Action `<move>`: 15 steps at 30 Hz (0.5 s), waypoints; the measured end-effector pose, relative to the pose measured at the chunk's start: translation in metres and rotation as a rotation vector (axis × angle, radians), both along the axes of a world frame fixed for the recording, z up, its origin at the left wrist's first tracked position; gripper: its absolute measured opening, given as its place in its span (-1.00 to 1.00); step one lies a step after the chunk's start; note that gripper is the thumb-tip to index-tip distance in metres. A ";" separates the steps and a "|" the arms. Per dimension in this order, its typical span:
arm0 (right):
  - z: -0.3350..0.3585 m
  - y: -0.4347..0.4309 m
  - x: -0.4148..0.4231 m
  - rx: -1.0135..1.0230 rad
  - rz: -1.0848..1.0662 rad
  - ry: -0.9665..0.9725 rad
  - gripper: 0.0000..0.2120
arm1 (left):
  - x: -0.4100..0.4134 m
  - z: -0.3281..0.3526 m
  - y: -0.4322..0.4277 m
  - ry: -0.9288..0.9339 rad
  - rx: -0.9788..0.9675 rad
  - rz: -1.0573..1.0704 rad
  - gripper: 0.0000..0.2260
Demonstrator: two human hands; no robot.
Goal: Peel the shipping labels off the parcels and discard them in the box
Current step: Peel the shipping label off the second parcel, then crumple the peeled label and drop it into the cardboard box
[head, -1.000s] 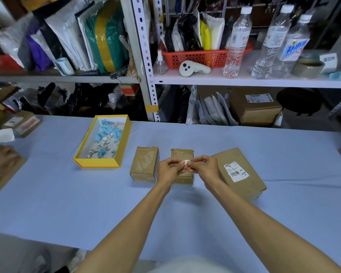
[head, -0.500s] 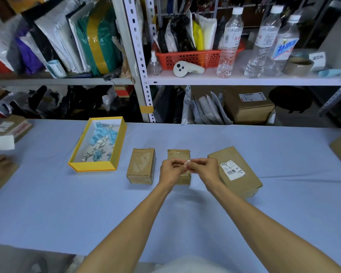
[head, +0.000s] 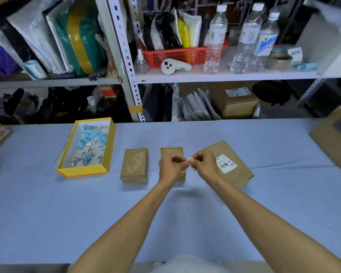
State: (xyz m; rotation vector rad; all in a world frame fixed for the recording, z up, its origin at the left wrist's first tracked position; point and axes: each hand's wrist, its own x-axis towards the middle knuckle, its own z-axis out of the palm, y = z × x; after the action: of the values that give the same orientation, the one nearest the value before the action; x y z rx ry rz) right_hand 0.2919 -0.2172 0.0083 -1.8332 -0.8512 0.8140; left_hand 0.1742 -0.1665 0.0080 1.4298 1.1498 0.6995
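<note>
While the middle parcel point(head: 171, 151) is partly hidden behind them, a small white label scrap point(head: 189, 160) is pinched between the left hand point(head: 170, 167) and the right hand point(head: 206, 164), each grip closed narrowly on it. A shipping label point(head: 225, 163) is borne by the larger parcel point(head: 238, 174) just right of the hands. The yellow box point(head: 83, 171), with crumpled scraps point(head: 87, 152) inside, is set at the left of the blue worktop point(head: 67, 213).

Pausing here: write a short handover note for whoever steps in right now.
Hands: left hand and right hand both pinch a small label scrap, held above the middle parcel.
Crumpled labels lie in the yellow box, left of the parcels.
Done: left parcel and middle parcel show no label.
Left: drop the scrap in the box, then peel the white label off the right parcel.
</note>
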 end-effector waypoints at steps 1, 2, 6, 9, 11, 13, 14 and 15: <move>0.000 -0.002 0.000 -0.002 -0.027 0.023 -0.82 | 0.000 0.000 -0.001 0.001 -0.003 -0.015 -0.80; 0.000 -0.003 0.000 -0.001 -0.054 0.049 -0.84 | 0.000 -0.001 -0.002 0.009 -0.001 -0.027 -0.79; 0.003 -0.007 0.000 -0.034 -0.158 0.069 -0.84 | 0.004 0.000 -0.002 0.036 0.008 -0.046 -0.79; 0.008 -0.012 0.000 -0.025 -0.208 0.065 -0.88 | 0.010 0.000 0.000 0.018 -0.046 -0.073 -0.75; 0.011 -0.018 0.004 -0.025 -0.232 0.049 -0.93 | 0.019 -0.001 0.000 0.021 -0.077 -0.119 -0.75; 0.015 -0.027 0.011 -0.024 -0.265 0.034 -0.98 | 0.029 0.000 -0.003 0.031 -0.073 -0.152 -0.80; 0.018 -0.032 0.015 -0.018 -0.277 0.028 -0.98 | 0.036 0.003 -0.006 0.037 -0.072 -0.157 -0.84; 0.020 -0.036 0.021 -0.012 -0.283 0.025 -0.95 | 0.042 0.006 -0.010 0.044 -0.074 -0.159 -0.87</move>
State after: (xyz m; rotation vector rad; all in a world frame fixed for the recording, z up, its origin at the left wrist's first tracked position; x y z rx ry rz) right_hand 0.3128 -0.2533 0.0282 -1.8958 -0.5550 0.6614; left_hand 0.2164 -0.1766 0.0135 1.4618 1.0715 0.5118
